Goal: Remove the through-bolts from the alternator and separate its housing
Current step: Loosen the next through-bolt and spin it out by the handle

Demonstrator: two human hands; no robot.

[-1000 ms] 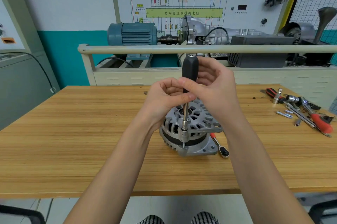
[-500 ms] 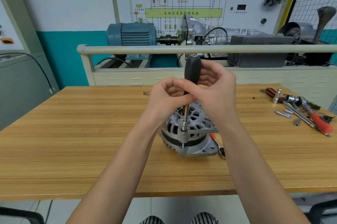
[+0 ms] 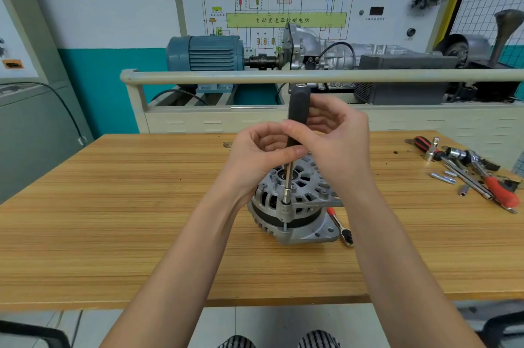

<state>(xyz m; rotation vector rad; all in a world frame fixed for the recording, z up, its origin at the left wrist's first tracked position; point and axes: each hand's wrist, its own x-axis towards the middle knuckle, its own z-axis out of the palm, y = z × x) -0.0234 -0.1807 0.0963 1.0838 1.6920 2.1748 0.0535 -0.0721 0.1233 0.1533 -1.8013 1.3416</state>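
Note:
A grey aluminium alternator (image 3: 295, 206) stands on the wooden table (image 3: 113, 220), flat face down. A nut driver (image 3: 297, 109) with a black handle stands almost upright over it, and its socket tip sits on a through-bolt (image 3: 284, 224) at the near edge of the housing. My left hand (image 3: 261, 154) pinches the lower end of the handle between thumb and fingers. My right hand (image 3: 337, 143) curls around the handle from the right side. The bolt's thread shows in the gap between the two housing halves.
A small red-handled ratchet (image 3: 341, 227) lies on the table right beside the alternator. At the table's right end lie several tools (image 3: 470, 169), with loose bolts (image 3: 443, 177) next to them. Behind the table, a railed training bench (image 3: 312, 75) carries a blue motor and gearbox.
Both hands have shifted their hold on the driver's handle, which tilted slightly and came back near upright. The alternator has stayed in place.

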